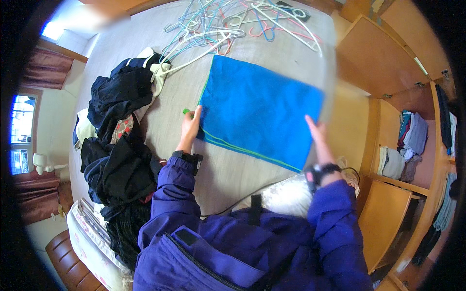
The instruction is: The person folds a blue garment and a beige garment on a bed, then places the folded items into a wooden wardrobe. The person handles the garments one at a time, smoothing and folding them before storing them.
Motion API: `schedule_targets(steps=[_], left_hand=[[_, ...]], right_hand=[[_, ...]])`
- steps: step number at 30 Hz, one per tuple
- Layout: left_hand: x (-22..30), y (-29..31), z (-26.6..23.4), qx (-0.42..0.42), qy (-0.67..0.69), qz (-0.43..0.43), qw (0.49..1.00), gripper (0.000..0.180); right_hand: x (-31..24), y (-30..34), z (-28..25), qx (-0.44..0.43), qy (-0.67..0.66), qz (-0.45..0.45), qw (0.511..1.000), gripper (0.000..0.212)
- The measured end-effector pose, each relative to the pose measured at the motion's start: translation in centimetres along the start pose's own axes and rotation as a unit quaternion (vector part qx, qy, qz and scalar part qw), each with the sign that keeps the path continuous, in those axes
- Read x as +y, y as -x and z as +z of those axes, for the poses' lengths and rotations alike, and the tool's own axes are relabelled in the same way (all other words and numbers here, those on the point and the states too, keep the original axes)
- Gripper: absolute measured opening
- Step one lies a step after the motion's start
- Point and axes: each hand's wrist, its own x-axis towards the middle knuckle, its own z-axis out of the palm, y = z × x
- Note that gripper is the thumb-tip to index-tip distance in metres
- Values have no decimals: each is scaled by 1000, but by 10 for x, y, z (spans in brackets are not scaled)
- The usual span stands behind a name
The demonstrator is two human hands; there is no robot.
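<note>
A flat, folded blue cloth [259, 109] with green edging is spread between my two hands over the bed. My left hand [191, 128] grips its left edge, the thumb at the border and the other fingers partly hidden. Beside that hand a small green tab [186, 111] sticks out. At the opposite edge my right hand [318, 137] holds the cloth, slightly smeared by motion. Along the near side the cloth's layered green borders show.
Left of the cloth lies a heap of dark clothes [121, 102]. A tangle of coloured hangers [213, 31] covers the bed's far end. At right stands an open wooden wardrobe [374, 140] with folded clothes [412, 133]. A white plastic bag [286, 194] lies close to my body.
</note>
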Motion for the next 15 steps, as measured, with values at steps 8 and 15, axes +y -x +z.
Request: schedule_targets(steps=[8, 15], left_hand=[[-24, 75, -11, 86, -51, 72, 992, 45], [-91, 144, -30, 43, 44, -43, 997, 51]], right_hand=[[-41, 26, 8, -9, -15, -139, 990, 59], [-68, 3, 9, 14, 65, -209, 976, 46]])
